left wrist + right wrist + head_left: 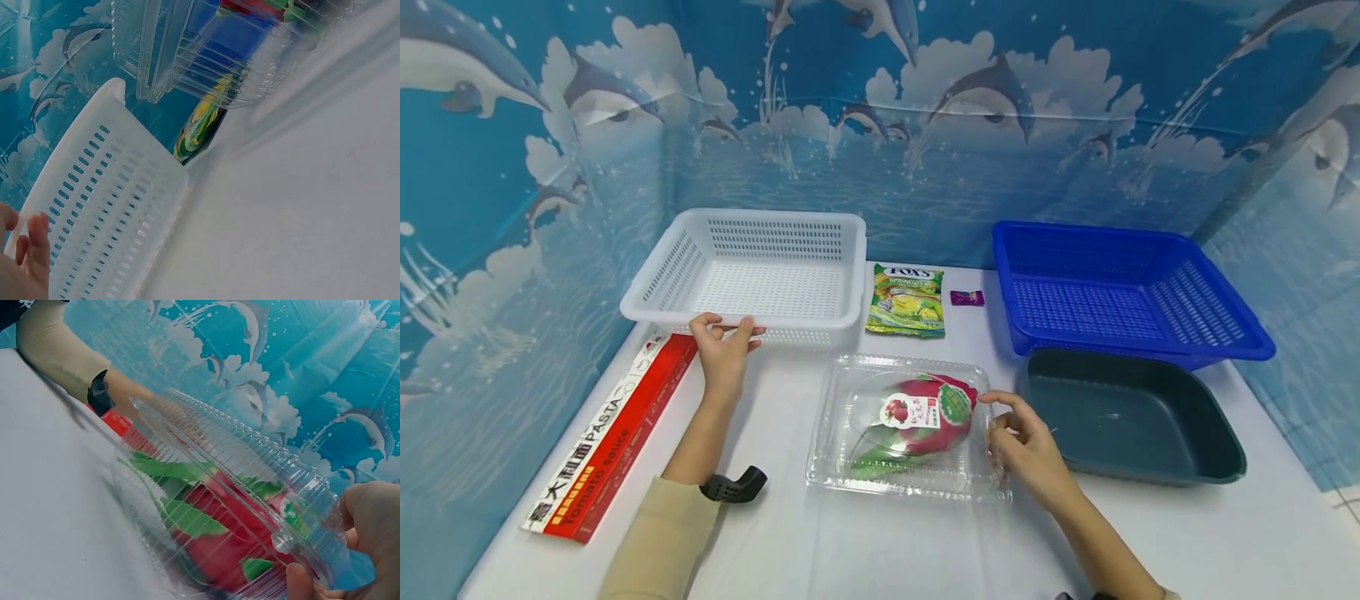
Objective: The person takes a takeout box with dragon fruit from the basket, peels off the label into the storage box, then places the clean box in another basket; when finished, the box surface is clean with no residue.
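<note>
Left hand (724,354) pinches the near rim of the white basket (760,287), fingers over it and thumb against it; basket is far left on the table (880,554); right hand (1028,446) grips the right edge of the clear box (847,404), fingers curled; box is mid-table, nearer than the white basket, lid down over a dragon fruit (946,433), red and green, with a label (910,411) over it; candy bag (906,304), green and yellow, lies far middle, just right of the white basket; small purple sweet (967,297) right of that; blue basket (1078,312) far right; dark green tray (1120,421) just on its near side; red and white pasta pack (613,442) slanted at left, far end by the white basket; dolphin backdrop (917,187) behind.
</note>
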Tool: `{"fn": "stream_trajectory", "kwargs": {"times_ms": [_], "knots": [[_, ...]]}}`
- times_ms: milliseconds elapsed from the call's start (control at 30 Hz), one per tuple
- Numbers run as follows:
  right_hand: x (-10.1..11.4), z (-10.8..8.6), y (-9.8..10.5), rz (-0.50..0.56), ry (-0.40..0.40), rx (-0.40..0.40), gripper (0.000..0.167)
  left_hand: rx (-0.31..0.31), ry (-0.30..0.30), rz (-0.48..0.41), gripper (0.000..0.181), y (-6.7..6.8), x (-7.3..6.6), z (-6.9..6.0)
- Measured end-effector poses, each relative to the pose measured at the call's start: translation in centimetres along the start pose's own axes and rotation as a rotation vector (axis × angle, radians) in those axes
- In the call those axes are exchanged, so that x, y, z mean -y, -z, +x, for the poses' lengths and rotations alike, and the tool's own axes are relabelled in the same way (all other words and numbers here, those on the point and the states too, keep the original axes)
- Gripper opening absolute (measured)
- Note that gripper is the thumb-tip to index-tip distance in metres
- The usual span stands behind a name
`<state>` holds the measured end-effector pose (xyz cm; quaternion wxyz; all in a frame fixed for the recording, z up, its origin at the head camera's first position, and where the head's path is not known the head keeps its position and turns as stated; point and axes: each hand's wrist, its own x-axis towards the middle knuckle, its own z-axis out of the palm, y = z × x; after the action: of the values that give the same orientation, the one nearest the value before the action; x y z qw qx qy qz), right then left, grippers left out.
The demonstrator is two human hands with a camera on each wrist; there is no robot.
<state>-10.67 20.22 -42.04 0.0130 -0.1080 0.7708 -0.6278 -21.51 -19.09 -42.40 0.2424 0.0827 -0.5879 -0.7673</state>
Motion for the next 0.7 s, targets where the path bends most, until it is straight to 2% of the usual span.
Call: {"fn": "stream_trajectory", "kwargs": {"times_ms": [100, 233, 333, 433, 500, 600, 700], "knots": [[0.4, -0.1, 0.1, -0.042, -0.036, 0.022, 0.042, 0.010, -0.008, 0.094, 0.034, 0.1, -0.2, -0.1], [1.0, -0.2, 0.2, -0.124, -0.062, 0.043, 0.043, 0.045, -0.008, 0.322, 0.028, 0.1, -0.6, -0.5], [1.3, -0.4, 0.3, -0.225, -0.059, 0.054, 0.046, 0.117, 0.008, 0.508, 0.029, 0.1, -1.0, -1.0], [1.8, -0.4, 0.4, -0.348, -0.053, 0.054, 0.049, 0.211, 0.018, 0.621, 0.033, -0.2, -1.3, -1.7], [2.1, -0.5, 0.5, -0.425, -0.060, 0.055, 0.052, 0.269, 0.013, 0.658, 0.033, -0.4, -1.5, -2.2], [2.8, -0.5, 0.6, -0.552, -0.067, 0.060, 0.054, 0.363, 0.018, 0.658, 0.032, -0.8, -1.8, -3.1], [3.7, -0.4, 0.8, -0.681, -0.047, 0.064, 0.054, 0.470, 0.067, 0.625, 0.032, -1.2, -2.2, -4.2]]}}
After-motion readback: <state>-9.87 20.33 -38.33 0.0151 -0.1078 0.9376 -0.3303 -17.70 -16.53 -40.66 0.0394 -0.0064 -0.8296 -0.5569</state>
